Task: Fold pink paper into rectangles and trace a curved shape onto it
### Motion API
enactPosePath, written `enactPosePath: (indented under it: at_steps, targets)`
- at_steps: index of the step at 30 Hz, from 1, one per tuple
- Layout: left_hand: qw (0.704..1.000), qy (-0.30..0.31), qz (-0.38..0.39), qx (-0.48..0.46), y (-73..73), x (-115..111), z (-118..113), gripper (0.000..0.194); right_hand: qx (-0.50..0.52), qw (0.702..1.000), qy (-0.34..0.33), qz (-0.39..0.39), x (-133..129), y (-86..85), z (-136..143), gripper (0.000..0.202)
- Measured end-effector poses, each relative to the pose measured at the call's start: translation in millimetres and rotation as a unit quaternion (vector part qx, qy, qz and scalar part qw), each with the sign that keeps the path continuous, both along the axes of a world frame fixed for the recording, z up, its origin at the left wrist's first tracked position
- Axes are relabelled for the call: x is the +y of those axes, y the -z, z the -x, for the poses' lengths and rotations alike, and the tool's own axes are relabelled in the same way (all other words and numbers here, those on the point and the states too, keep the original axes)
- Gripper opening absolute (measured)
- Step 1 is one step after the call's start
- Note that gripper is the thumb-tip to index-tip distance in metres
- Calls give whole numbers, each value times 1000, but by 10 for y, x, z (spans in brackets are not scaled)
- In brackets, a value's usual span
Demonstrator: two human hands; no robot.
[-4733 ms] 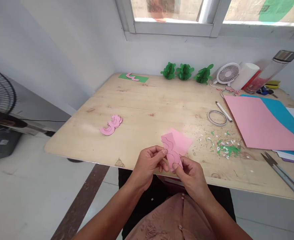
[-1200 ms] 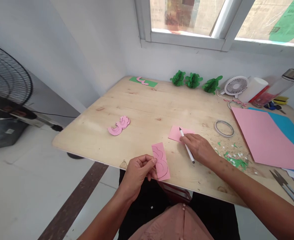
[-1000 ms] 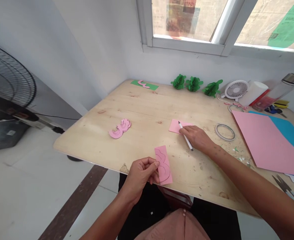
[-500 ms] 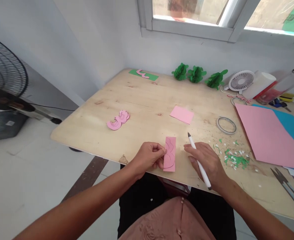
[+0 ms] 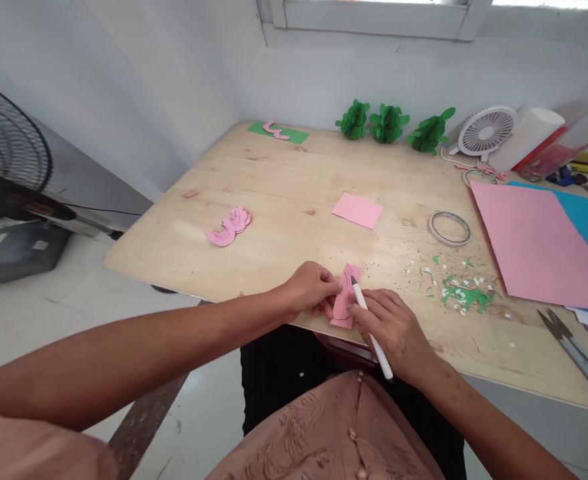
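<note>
Between my hands, at the table's front edge, is a small pink paper strip [image 5: 343, 310] with curvy lines drawn on it. My left hand [image 5: 315, 290] pinches the strip's left side. A white pen [image 5: 380, 353] rests in my right hand [image 5: 391, 328], its dark tip up near the strip's upper right. The fingers of that hand touch or nearly touch the strip's right edge. Pink curved paper cutouts [image 5: 230, 227] lie stacked to the left. A folded pink paper piece [image 5: 358, 211] sits beyond my hands.
Green paper scraps [image 5: 467, 295], a tape roll [image 5: 449, 229], large pink paper [image 5: 544, 240] and thread snips [image 5: 577, 353] lie on the right. Green paper figures [image 5: 388, 123] and a small white fan [image 5: 487, 130] stand along the wall. A green strip [image 5: 294, 136] is at the far left corner.
My right hand has moved left with the pen, up to the strip. The strip has tilted, its top now leaning right. The view has tipped downward.
</note>
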State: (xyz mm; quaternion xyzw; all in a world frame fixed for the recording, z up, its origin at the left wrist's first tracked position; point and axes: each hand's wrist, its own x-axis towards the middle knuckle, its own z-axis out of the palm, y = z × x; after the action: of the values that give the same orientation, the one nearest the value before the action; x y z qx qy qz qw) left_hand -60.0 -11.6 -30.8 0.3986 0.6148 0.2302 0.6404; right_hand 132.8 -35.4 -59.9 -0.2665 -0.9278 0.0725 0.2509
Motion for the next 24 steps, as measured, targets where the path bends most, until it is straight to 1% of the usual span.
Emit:
enactPosePath:
  at_steps: [8,15,21,24]
  targets:
    - [999,11,16,45,-27,33,-25,21,-39,999,-8,34,9,20,2,23]
    - [997,29,11,65,-1,36,-19,20,-45,998,-9,30,14,49,0,24]
    - [995,62,-15,81,8,41,0,20,-42,999,-17,15,15,78,-15,23]
    - [990,82,-56,102,6,12,55,22,-46,999,-20,13,13,77,-18,25]
